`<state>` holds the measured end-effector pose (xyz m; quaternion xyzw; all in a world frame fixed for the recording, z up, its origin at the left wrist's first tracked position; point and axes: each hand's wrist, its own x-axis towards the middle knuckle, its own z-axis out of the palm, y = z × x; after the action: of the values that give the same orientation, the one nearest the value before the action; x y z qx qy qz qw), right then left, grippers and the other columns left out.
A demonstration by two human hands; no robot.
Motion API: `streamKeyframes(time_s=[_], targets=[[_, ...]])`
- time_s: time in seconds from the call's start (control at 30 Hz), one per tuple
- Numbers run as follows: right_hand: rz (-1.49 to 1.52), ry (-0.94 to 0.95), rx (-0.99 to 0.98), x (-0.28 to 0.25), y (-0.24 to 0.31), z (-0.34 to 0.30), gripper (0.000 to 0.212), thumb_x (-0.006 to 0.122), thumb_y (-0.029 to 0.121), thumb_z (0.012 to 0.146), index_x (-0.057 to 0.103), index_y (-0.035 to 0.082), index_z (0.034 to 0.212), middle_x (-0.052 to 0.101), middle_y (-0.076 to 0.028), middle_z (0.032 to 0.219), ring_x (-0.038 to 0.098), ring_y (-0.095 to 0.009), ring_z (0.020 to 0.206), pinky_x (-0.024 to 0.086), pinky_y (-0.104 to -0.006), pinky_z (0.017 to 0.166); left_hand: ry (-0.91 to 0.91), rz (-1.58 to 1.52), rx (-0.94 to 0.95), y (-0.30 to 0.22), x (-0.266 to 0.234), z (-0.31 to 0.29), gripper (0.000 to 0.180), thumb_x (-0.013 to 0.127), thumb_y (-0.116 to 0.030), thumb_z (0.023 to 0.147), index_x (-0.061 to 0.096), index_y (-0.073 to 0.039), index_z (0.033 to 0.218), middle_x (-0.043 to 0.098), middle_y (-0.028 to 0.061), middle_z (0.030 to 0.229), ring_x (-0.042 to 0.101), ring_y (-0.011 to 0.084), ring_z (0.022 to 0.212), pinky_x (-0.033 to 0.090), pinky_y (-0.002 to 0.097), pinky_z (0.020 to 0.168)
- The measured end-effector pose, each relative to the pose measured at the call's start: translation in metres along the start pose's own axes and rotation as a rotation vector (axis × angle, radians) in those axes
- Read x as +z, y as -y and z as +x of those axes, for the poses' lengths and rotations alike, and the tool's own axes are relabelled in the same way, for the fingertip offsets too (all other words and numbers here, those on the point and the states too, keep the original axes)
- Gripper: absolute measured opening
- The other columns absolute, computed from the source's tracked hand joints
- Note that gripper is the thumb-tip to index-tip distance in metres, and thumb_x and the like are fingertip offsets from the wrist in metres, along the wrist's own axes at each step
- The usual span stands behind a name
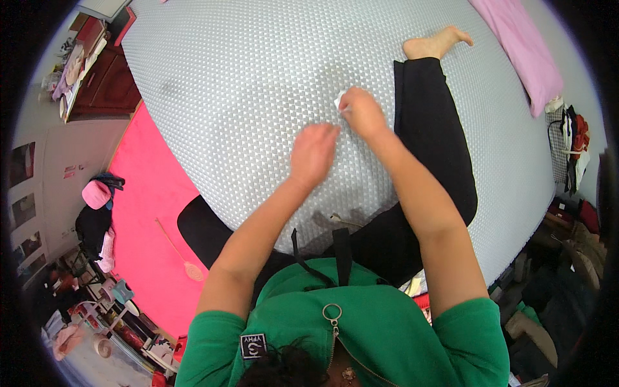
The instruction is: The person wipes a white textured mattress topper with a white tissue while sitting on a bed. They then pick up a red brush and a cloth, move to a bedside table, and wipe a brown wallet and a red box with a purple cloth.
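Note:
My right hand [363, 115] is above the grey patterned mat, its fingers pinched on a small white piece [339, 100]. What kind of thing the piece is cannot be made out. Just left of it and nearer to me, my left hand [313, 152] is closed with thumb and fingertips together, pointing towards the right hand. Anything in the left fingertips is too small or blurred to see. The hands are apart. A thin pale cable [345, 221] with a small plug-like end lies on the mat close to my lap.
I sit on a bed with a grey mat [245, 84], my right leg stretched along its right side. Pink cloth [525, 58] lies at the far right. Left and below is a pink floor [151, 213] with a fly swatter [192, 269]. A brown cabinet [106, 87] stands far left.

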<state>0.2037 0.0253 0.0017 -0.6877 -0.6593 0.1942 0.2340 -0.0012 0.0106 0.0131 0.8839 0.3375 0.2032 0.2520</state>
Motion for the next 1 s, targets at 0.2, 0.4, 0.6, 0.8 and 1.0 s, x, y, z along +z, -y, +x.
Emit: streamKeyframes(time_s=[0.2,0.4,0.6,0.8,1.0], targets=[[-0.113,-0.209,-0.037,0.009,-0.028,0.057,0.006,0.06,0.008,0.083,0.066,0.007,0.083,0.063,-0.017,0.096,0.061,-0.038,0.094,0.05,-0.0464,0.086,0.069,0.066,0.096,-0.011,0.024,-0.031,0.05,0.065,-0.006,0.083,0.062,-0.003,0.132,0.05,0.016,0.149,0.045,0.0383,0.137,0.037,0.0514,0.115],[-0.084,-0.208,-0.076,0.034,0.013,0.057,0.01,0.059,0.009,0.086,0.069,0.008,0.09,0.064,-0.015,0.099,0.062,-0.037,0.099,0.051,-0.0476,0.086,0.204,0.01,0.065,-0.019,0.018,-0.041,0.049,0.065,-0.009,0.085,0.061,-0.005,0.134,0.047,0.0146,0.152,0.037,0.0374,0.144,0.03,0.0545,0.119],[0.025,-0.024,-0.289,0.055,0.026,0.031,0.009,0.067,0.002,0.08,0.065,0.006,0.087,0.065,-0.014,0.096,0.061,-0.036,0.099,0.05,-0.0457,0.087,0.187,-0.065,0.043,-0.012,0.021,-0.047,0.051,0.065,-0.008,0.085,0.06,-0.006,0.136,0.045,0.0142,0.153,0.034,0.0367,0.147,0.029,0.055,0.12],[-0.123,-0.319,0.227,-0.002,-0.03,0.096,0.009,0.067,0.002,0.081,0.072,0.004,0.088,0.068,-0.018,0.098,0.065,-0.038,0.095,0.051,-0.0445,0.086,0.274,-0.011,0.105,-0.013,0.011,-0.059,0.052,0.063,-0.006,0.084,0.06,-0.006,0.136,0.045,0.0141,0.154,0.033,0.0368,0.147,0.029,0.0513,0.121],[0.129,0.045,-0.225,0.094,0.088,0.025,0.015,0.062,0.012,0.087,0.071,0.005,0.096,0.068,-0.018,0.103,0.063,-0.036,0.102,0.05,-0.0428,0.091,0.306,-0.147,-0.011,-0.009,0.025,-0.07,0.051,0.063,-0.009,0.084,0.061,-0.005,0.134,0.047,0.0141,0.153,0.036,0.0357,0.146,0.029,0.0514,0.121]])
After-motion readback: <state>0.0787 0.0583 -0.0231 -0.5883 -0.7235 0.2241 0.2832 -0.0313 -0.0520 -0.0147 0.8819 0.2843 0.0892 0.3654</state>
